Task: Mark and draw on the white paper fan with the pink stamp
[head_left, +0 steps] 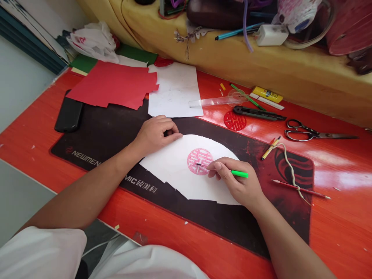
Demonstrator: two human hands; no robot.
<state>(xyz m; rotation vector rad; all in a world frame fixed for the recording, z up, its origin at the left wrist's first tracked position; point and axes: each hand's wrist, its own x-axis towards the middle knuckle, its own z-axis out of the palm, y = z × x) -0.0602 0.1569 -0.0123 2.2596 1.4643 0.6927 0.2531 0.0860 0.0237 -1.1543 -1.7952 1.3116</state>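
Observation:
A fan-shaped sheet of white paper (174, 166) lies on the dark mouse mat (107, 131), and a round pink lattice-like pattern (200, 161) is marked on it. My right hand (235, 178) pinches a pen with a green end (240, 174); its dark tip is over the pattern, and whether it touches cannot be told. With curled fingers, my left hand (158, 133) holds the upper left edge of the paper, its thumb lying along that edge. Beyond the sheet, a red cut-out disc (235, 121) with a similar pattern rests near the mat's far edge.
Scissors (310, 133), a utility knife (258, 112), a yellow glue tube (267, 94) and a clear ruler (215, 101) lie at the right and back. Red paper (116, 83), another white sheet (176, 89) and a black phone (69, 114) are at the left. A red pencil (310, 192) lies right.

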